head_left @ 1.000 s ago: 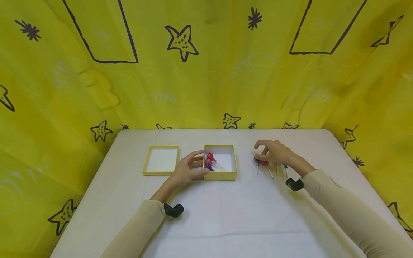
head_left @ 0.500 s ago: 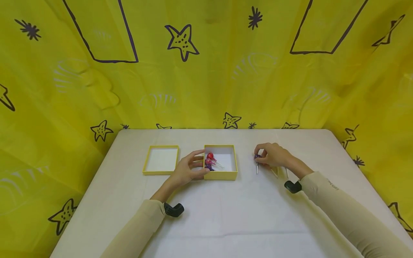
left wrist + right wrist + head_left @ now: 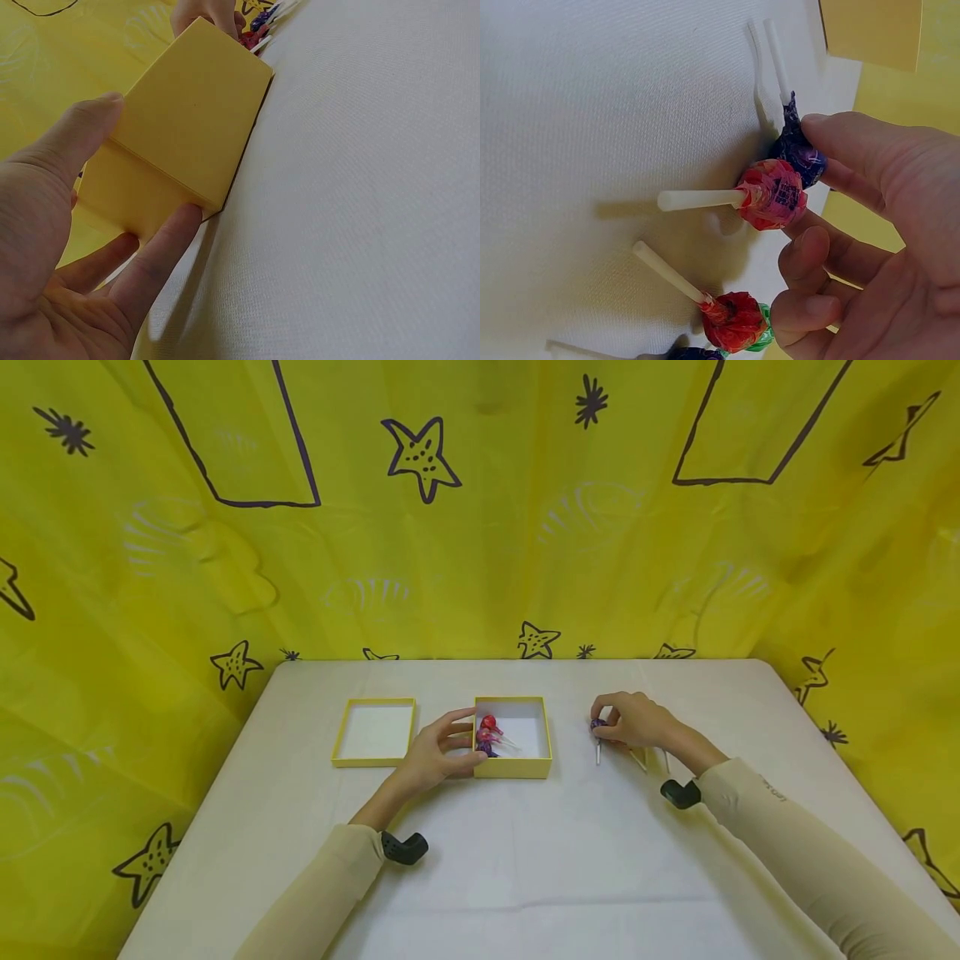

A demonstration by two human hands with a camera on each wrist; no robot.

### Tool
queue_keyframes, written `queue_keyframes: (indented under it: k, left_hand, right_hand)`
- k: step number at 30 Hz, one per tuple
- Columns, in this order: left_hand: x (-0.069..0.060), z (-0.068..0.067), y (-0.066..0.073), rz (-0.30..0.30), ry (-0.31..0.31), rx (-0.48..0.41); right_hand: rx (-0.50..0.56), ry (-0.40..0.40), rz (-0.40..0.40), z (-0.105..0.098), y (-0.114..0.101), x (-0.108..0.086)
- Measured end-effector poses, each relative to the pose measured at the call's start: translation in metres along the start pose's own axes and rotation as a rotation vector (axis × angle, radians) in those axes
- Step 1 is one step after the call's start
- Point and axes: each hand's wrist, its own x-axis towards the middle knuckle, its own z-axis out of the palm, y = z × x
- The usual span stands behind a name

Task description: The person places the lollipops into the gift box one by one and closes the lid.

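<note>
Yellow box (image 3: 513,769) sits in the left hand's (image 3: 435,758) grip, and well beyond that grip spreads a yellow curtain (image 3: 480,543) drawn with stars. Beneath both hands lies a white-clothed table (image 3: 600,860). The box stands open side up, its left end held between the thumb at the near corner and the fingers along the wall. To the left of that hold, a shallow yellow-rimmed lid (image 3: 375,732) lies white inside upward. Well to its right, the right hand (image 3: 637,720) pinches a purple lollipop (image 3: 802,161) between thumb and forefinger; whether it is off the cloth, I cannot tell. Just beside the pinch is a pink-red lollipop (image 3: 772,196), and under the other fingers a red lollipop (image 3: 731,322) with a green wrapper (image 3: 763,334) behind. Inside the box, just right of the left fingers, three lollipops (image 3: 489,735) in red, pink and purple huddle near the left wall.
</note>
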Motion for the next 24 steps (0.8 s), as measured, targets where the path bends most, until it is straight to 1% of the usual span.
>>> queue_keyframes:
  k: [3, 8, 12, 19, 24]
  left_hand:
    - [0.0, 0.0, 0.001, -0.005, 0.0, -0.004]
    - [0.0, 0.0, 0.001, -0.013, 0.003, 0.003]
    - [0.0, 0.0, -0.001, 0.001, 0.004, 0.006]
    - [0.0, -0.001, -0.004, -0.006, -0.002, -0.002]
    - [0.0, -0.001, -0.003, -0.003, -0.005, -0.007]
  right_hand:
    - [0.002, -0.001, -0.015, -0.001, 0.0, 0.001]
    - [0.055, -0.009, -0.058, -0.006, -0.004, 0.002]
    - [0.106, -0.013, -0.099, -0.014, -0.011, 0.001]
    - [0.094, 0.008, -0.195, -0.029, -0.02, 0.001]
    - [0.137, 0.006, -0.247, -0.039, -0.03, 0.001]
